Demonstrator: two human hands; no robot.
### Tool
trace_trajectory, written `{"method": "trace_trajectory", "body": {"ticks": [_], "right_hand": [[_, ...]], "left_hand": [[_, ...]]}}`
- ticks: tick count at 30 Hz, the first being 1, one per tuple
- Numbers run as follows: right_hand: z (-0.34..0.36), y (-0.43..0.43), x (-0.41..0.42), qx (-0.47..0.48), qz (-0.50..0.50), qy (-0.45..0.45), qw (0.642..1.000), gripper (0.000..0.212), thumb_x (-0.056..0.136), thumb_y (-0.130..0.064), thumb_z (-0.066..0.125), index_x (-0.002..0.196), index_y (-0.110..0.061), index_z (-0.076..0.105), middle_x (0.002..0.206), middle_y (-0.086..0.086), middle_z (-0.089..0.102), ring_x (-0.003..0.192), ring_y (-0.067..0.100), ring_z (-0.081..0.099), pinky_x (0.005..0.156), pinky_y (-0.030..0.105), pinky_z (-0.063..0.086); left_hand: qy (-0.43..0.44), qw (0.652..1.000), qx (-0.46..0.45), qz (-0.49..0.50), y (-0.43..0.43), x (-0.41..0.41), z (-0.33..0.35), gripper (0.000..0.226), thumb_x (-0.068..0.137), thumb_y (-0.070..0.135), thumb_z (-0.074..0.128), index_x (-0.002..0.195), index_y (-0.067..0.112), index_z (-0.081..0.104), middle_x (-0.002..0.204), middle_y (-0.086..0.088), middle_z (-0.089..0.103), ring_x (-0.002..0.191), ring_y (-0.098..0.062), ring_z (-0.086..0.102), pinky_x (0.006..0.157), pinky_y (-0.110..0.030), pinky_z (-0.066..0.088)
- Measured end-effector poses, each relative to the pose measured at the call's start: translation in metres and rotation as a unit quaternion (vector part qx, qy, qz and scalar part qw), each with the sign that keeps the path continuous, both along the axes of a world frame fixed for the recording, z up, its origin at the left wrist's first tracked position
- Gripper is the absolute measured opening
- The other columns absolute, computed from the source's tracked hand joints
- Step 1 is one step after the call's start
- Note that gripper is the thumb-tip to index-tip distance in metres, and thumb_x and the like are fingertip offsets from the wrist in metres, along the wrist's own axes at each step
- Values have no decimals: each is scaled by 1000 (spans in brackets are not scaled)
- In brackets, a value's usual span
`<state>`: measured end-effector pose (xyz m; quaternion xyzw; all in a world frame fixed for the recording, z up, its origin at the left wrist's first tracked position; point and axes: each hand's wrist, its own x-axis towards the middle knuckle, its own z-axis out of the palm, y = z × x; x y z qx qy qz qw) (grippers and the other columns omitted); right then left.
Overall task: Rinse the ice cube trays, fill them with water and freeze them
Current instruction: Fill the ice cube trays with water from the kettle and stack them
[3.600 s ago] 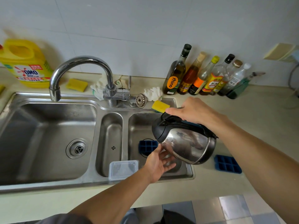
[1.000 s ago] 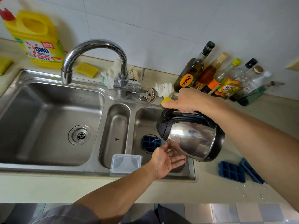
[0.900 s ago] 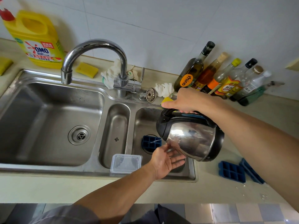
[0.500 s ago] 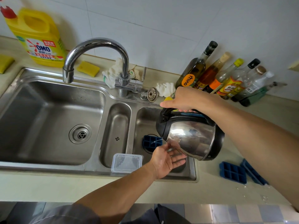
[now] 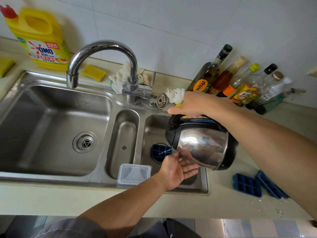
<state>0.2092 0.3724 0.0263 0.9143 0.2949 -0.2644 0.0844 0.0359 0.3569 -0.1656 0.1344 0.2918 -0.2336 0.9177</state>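
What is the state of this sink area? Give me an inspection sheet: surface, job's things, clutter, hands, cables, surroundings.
Surface: counter with water drops at right; steel sink.
Job's things: kettle tilted, thin stream falling onto ice tray in right basin; second tray and third tray on counter.
Clutter: plastic container, sponge, rags, detergent jug, bottles.
Hands: right hand grips kettle handle; left hand open beside kettle's body.
Cables: nothing seen.
Surroundings: white tiled wall.

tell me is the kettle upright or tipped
Tipped. The kettle leans spout-down toward the sink, a thin stream running from it onto the blue ice tray below; the right hand grips its handle.
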Motion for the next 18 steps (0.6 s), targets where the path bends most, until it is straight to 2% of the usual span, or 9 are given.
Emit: {"method": "trace_trajectory", "body": {"ticks": [6, 10, 12, 15, 16, 18], "right_hand": [[-7, 5, 8, -7, 16, -17, 1000, 76, 82, -81, 53, 47, -13, 56, 34, -3, 49, 38, 17, 51, 53, 28, 43], [-9, 12, 11, -27, 32, -39, 998, 77, 81, -83, 50, 45, -15, 55, 31, -3, 48, 28, 12, 45, 48, 26, 35], [-9, 14, 12, -22, 33, -41, 998, 76, 80, -83, 51, 49, -14, 58, 32, -3, 49, 35, 15, 50, 49, 27, 36], [-9, 17, 13, -15, 41, -40, 998, 72, 81, -82, 52, 68, -12, 66, 38, -3, 54, 48, 19, 57, 52, 29, 37], [-8, 18, 13, -13, 40, -42, 998, 72, 81, -81, 52, 69, -12, 66, 38, -3, 54, 50, 19, 58, 52, 29, 37], [-6, 22, 14, -15, 44, -42, 998, 72, 82, -79, 52, 56, -12, 61, 32, -5, 49, 47, 18, 57, 54, 30, 38]], "left_hand": [[2, 1000, -7, 12, 2, 3, 0, 50, 109, 40, 26, 137, 13, 57, 124, -21, 70, 115, -39, 67, 92, -48, 59], [-2, 1000, -13, 18, 2, 6, -2, 49, 109, 41, 28, 137, 14, 58, 125, -21, 69, 116, -39, 67, 92, -47, 59], [-5, 1000, -13, 20, 2, 9, -3, 49, 108, 41, 29, 138, 14, 57, 126, -21, 69, 117, -39, 66, 92, -47, 59], [-9, 1000, -13, 21, 4, 13, -4, 49, 108, 39, 29, 140, 13, 54, 127, -22, 68, 117, -40, 66, 92, -48, 59], [-10, 1000, -12, 22, 4, 14, -5, 49, 108, 39, 29, 141, 12, 53, 127, -22, 68, 118, -41, 66, 92, -48, 59], [-10, 1000, -13, 24, 5, 17, -5, 49, 108, 39, 29, 141, 10, 52, 127, -22, 68, 117, -41, 66, 92, -48, 59]]}}
